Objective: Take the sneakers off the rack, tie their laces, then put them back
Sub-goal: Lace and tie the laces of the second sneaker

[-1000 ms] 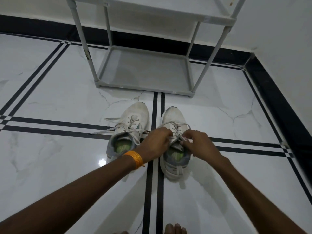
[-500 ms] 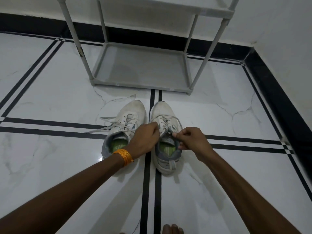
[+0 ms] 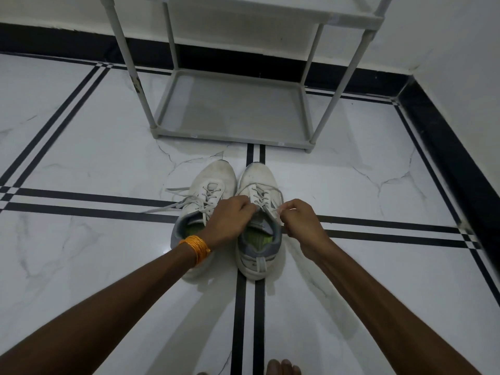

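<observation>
White marble floor [image 3: 81, 163], black inlay stripes. Left sneaker [image 3: 213, 182] flat on floor, laces [image 3: 173, 197] loose, trailing leftward. Orange thread band [image 3: 198, 247] on left wrist. Left hand [image 3: 230, 220] closed, fingers pinching lace at right sneaker [image 3: 258, 180] tongue. Right hand [image 3: 300, 223] closed, fingertips pinching lace end at same shoe's right side. Sneakers side by side, touching, toes toward grey rack [image 3: 232, 109]; rack bottom shelf bare. Bare toes [image 3: 281, 368] at bottom edge.
</observation>
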Available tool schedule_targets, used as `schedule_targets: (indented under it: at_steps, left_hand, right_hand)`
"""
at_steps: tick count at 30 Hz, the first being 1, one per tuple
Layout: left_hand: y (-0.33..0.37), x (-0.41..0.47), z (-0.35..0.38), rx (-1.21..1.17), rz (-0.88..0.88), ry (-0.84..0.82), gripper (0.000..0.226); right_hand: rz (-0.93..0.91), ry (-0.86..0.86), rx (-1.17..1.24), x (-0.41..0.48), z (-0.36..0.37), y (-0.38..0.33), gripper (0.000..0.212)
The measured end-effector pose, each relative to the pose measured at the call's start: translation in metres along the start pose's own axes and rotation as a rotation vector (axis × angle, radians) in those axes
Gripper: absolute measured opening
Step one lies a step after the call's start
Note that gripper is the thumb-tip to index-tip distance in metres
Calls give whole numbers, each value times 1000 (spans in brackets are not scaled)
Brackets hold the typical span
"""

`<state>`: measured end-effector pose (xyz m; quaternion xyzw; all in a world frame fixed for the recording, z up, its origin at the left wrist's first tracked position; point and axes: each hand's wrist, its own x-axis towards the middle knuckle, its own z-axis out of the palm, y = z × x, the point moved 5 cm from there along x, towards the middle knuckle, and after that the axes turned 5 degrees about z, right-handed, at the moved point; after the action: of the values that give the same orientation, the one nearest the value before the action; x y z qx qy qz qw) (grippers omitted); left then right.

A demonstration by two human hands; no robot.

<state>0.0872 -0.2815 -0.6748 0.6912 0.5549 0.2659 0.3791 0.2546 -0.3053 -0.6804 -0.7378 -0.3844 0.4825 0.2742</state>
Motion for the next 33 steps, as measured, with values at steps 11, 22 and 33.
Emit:
schedule_targets:
  at_steps: [11, 22, 33]
  left_hand:
    - [-8, -3, -3, -246, -56, 97, 52]
    - [-5, -4, -3, -141, -28, 115, 50]
    - [97, -4, -64, 649, 488, 23, 41]
  right_hand:
    - [-140, 260, -84, -18, 6, -4, 44]
    - [-205, 304, -136, -22, 5, -4, 42]
    - [-503, 181, -316, -49, -50, -114, 55]
